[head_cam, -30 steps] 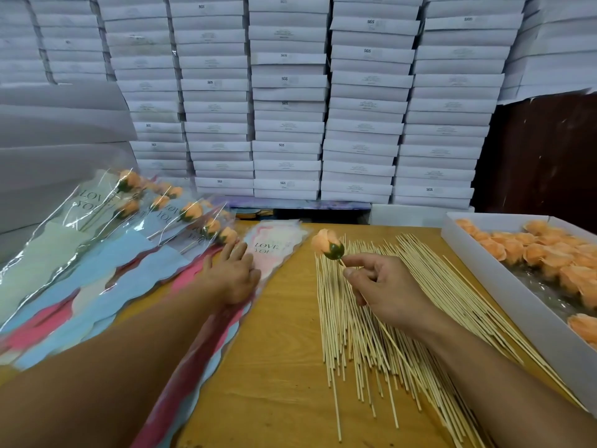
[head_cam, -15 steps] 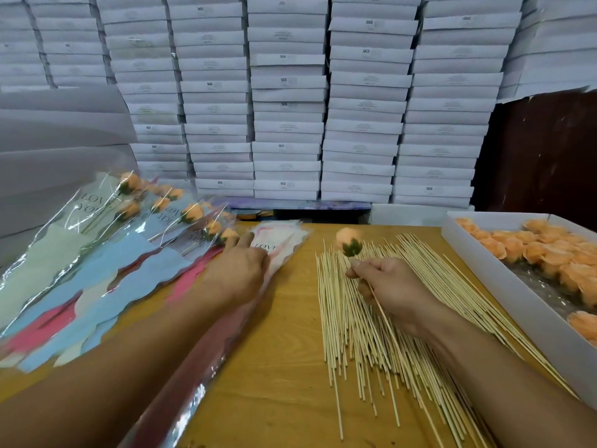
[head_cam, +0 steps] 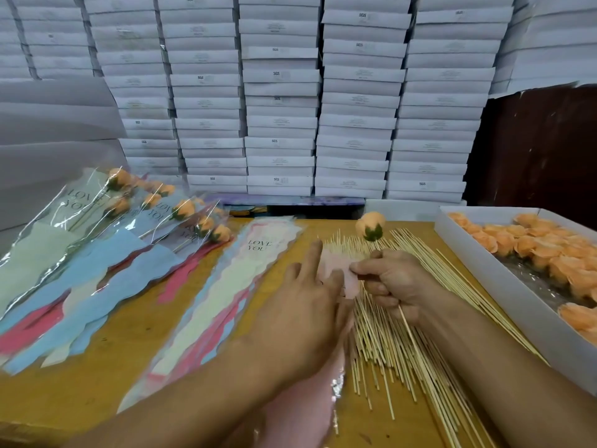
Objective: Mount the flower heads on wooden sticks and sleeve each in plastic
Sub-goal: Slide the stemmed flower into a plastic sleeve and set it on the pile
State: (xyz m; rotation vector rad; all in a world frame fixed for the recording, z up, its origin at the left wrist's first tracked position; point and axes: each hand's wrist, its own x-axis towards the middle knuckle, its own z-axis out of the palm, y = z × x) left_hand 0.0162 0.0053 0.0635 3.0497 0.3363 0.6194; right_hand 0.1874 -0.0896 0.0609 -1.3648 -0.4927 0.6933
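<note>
My right hand [head_cam: 395, 282] grips a thin wooden stick with an orange flower head [head_cam: 371, 225] mounted on its top end, held over the pile of loose sticks [head_cam: 410, 344]. My left hand [head_cam: 307, 305] holds a pink plastic sleeve [head_cam: 344, 279] whose open upper end lies against my right hand's fingertips. The rest of this sleeve runs back under my left forearm. A stack of "LOVE YOU" sleeves [head_cam: 239, 286] lies left of my hands. The flower is outside the sleeve.
A white box [head_cam: 484, 276] of orange flower heads [head_cam: 546, 250] stands at the right. Several finished sleeved flowers [head_cam: 145, 218] lie fanned at the left on the wooden table [head_cam: 151, 324]. Stacked white cartons [head_cam: 281, 92] wall off the back.
My left hand left the sleeve stack and came right with a pink sleeve, up against my right hand. The right hand with the flower on its stick shifted slightly right.
</note>
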